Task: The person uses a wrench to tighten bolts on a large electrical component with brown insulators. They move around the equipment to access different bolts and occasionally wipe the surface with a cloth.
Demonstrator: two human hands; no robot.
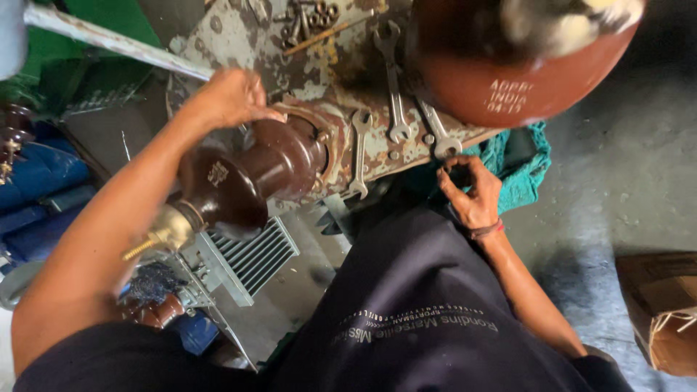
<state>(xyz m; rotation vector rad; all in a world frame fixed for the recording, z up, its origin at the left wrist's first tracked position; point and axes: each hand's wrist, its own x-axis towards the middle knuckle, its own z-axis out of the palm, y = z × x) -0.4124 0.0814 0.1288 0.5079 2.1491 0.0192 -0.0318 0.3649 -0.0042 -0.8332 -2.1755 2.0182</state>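
Two spanners (377,116) on rusty lid, left hand (231,98) by brown insulator (250,178).

Left hand (229,98) resting on top of a glossy brown ribbed insulator (247,178) with a brass stud end (156,236), seated in a rusty grey metal cover (327,94). Right hand (468,192) pinching something small and dark below three spanners (396,83) lying on that cover.

A glossy brown ribbed insulator (250,178) with a brass tip lies tilted against the rusty plate's opening.
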